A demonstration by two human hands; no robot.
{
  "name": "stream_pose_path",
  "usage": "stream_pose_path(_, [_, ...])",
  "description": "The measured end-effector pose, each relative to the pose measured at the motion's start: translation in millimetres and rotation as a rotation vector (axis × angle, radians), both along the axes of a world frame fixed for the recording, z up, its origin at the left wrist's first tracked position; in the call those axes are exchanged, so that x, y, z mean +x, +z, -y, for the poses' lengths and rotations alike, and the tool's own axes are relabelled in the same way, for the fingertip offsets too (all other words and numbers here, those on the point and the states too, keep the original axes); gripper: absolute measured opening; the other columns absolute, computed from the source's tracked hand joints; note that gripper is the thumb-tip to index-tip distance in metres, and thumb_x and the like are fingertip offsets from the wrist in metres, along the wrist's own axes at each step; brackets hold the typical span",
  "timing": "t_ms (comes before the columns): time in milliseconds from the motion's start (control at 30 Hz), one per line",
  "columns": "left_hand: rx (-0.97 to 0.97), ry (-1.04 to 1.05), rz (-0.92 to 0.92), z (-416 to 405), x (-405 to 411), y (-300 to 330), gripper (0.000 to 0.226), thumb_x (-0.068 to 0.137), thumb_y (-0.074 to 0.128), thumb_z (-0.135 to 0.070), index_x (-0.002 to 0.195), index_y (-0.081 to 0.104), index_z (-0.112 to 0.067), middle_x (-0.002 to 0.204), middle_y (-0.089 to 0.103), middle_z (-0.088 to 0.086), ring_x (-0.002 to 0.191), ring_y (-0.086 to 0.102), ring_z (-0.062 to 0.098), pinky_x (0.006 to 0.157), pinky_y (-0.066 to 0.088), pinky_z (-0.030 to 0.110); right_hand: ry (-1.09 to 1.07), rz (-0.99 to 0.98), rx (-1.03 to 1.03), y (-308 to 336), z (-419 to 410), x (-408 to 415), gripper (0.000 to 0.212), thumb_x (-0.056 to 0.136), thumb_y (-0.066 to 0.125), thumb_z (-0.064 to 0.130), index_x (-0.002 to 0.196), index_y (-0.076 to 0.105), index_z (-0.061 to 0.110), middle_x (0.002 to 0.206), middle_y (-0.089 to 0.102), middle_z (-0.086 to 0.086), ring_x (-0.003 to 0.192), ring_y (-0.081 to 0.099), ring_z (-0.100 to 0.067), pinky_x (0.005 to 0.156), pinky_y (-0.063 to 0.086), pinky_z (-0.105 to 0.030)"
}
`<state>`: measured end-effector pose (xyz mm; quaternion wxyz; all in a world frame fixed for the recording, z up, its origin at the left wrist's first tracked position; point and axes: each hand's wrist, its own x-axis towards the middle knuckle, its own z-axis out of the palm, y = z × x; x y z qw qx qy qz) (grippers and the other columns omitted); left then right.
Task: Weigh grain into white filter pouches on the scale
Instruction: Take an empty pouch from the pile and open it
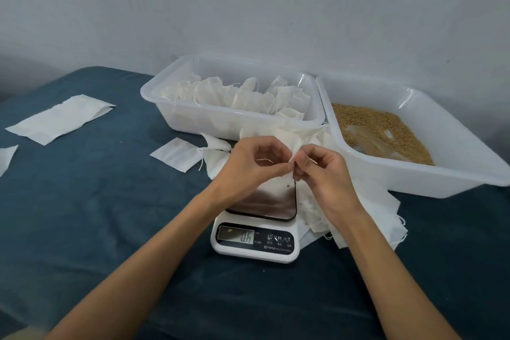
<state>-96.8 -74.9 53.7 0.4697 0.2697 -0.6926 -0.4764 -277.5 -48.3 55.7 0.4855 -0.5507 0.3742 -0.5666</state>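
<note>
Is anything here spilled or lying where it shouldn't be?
A single stray grain lies on the scale platform, loose rather than in a pouch, and the display is not at zero. Empty pouches sprawl in an untidy heap beside the scale. Nothing looks damaged.

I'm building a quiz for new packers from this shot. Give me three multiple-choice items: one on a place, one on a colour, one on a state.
1. Where is the grain?
A. in the right tub
B. on the scale pan
C. loose on the cloth

2. What colour is the cloth under everything?
A. red
B. dark blue
C. yellow

3. What are the hands doing?
A. resting flat on the cloth
B. scooping grain
C. both pinching one pouch above the scale

Answers: 1 A, grain fills the right tub. 2 B, the cloth is dark blue. 3 C, the left hand and right hand pinch a white pouch over the scale.
</note>
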Motion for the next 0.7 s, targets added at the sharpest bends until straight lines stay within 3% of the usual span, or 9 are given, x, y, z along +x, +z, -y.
stream_pose_path(233, [0.082, 0.036, -0.073, 0.5, 1.4, 2.1, 0.006, 0.090, 0.079, -0.002, 0.094, 0.075, -0.006, 0.086, 0.075, 0.008, 0.083, 0.070, 0.020, 0.082, 0.057, 0.028, -0.032, 0.005, -0.051, 0.1, -1.0, 2.4, 0.026, 0.091, 0.071, 0.024, 0.100, 0.064, 0.000, 0.089, 0.069, -0.012, 0.083, 0.067, -0.026, 0.079, 0.059, -0.033])
stream_pose_path(333, [0.121, 0.069, -0.103, 1.2, 1.2, 1.3, 0.015, 0.088, 0.080, 0.000, 0.101, 0.072, 0.002, 0.088, 0.070, 0.016, 0.083, 0.066, 0.021, 0.082, 0.056, 0.028, -0.023, -0.003, -0.071, 0.9, -1.7, 4.4, 0.025, 0.089, 0.073, 0.019, 0.100, 0.063, -0.001, 0.090, 0.070, -0.010, 0.085, 0.069, -0.024, 0.077, 0.058, -0.030])
stream_pose_path(467, [0.130, 0.058, -0.093, -0.5, 1.0, 0.0, 0.017, 0.089, 0.079, 0.002, 0.103, 0.071, 0.006, 0.084, 0.068, 0.012, 0.078, 0.064, 0.018, 0.075, 0.054, 0.023, -0.021, -0.030, -0.081, -0.4, -1.7, 6.4, 0.026, 0.090, 0.074, 0.013, 0.099, 0.060, -0.006, 0.088, 0.070, -0.009, 0.082, 0.069, -0.025, 0.079, 0.059, -0.035])
stream_pose_path(700, [0.121, 0.045, -0.078, -5.0, -0.4, 2.9, 0.019, 0.090, 0.080, -0.007, 0.093, 0.067, 0.006, 0.079, 0.064, 0.016, 0.074, 0.058, 0.025, 0.077, 0.050, 0.039, -0.023, -0.045, -0.080, 1.1, -3.3, 7.2, 0.027, 0.090, 0.075, 0.015, 0.096, 0.059, -0.005, 0.084, 0.070, -0.010, 0.082, 0.073, -0.027, 0.079, 0.060, -0.038])
